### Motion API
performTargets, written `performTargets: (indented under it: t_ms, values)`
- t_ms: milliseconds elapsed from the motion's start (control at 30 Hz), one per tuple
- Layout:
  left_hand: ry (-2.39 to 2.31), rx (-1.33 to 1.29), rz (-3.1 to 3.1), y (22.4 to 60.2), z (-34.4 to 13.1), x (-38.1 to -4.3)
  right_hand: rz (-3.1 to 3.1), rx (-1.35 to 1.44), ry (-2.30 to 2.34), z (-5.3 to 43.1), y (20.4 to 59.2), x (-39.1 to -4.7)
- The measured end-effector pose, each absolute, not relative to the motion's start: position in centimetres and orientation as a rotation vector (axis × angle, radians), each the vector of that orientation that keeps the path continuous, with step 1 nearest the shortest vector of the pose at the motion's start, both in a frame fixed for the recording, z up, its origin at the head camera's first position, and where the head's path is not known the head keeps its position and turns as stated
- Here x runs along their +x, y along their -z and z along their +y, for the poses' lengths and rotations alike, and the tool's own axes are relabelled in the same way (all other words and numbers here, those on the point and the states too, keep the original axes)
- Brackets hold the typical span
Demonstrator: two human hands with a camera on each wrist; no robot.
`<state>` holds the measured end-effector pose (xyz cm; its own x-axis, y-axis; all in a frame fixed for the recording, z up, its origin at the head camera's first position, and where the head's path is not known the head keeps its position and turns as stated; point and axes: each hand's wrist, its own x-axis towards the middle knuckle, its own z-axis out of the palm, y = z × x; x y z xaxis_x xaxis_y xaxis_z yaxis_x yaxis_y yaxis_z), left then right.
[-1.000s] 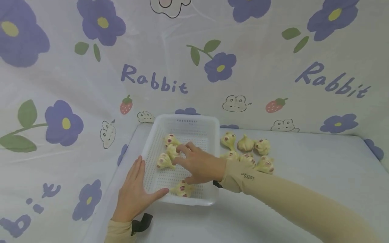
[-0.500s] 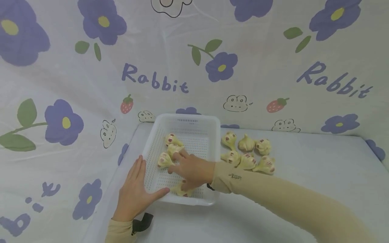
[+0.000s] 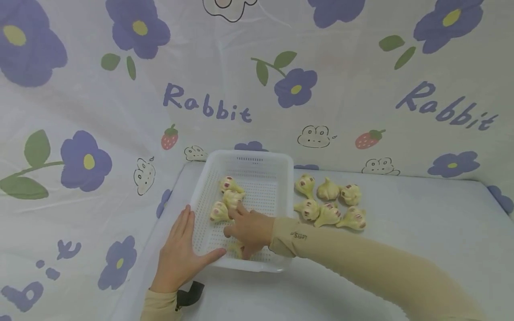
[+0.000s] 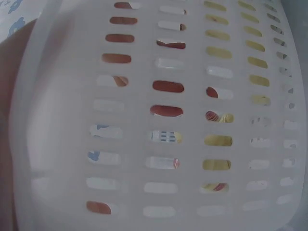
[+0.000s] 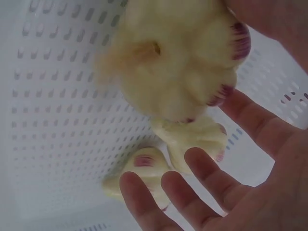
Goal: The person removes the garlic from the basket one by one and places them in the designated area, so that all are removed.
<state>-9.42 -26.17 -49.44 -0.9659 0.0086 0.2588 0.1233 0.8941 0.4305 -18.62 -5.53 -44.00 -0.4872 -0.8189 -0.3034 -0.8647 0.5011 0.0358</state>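
My right hand point(image 3: 250, 232) reaches down into a white plastic basket point(image 3: 285, 178). It pinches a garlic bulb point(image 5: 178, 67) between thumb and index finger, while the other fingers point(image 5: 188, 198) stay spread. In the head view the hand covers most of that bulb. Three more garlic bulbs point(image 3: 219, 211) lie together at the basket's left side, close to my right fingertips. My left hand point(image 3: 180, 256) rests against the basket's near left corner, fingers straight along the outer wall and thumb at the front rim. Through the slots, the left wrist view shows yellowish bulb parts point(image 4: 217, 164).
Several garlic bulbs point(image 3: 328, 214) sit in two rows on the white table point(image 3: 417, 214), just right of the basket. A patterned cloth point(image 3: 345, 102) rises behind the table and along its left side.
My right hand has moved down and nearer, from above the bulbs to around the nearest one, which it now pinches and largely hides. The left hand keeps its place on the basket.
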Motion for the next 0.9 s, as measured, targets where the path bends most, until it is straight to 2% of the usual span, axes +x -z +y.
performTargets:
  t_ms: [367,900]
  values:
    - [0.666,-0.127,-2.779,49.8,-26.4,-9.4,2.468,-1.353,-0.177,-6.2,45.4,-19.1]
    - [0.652,-0.131,-2.770,49.9,-26.4,-9.5,2.463,-1.432,-0.159,-6.4,46.7,-18.9]
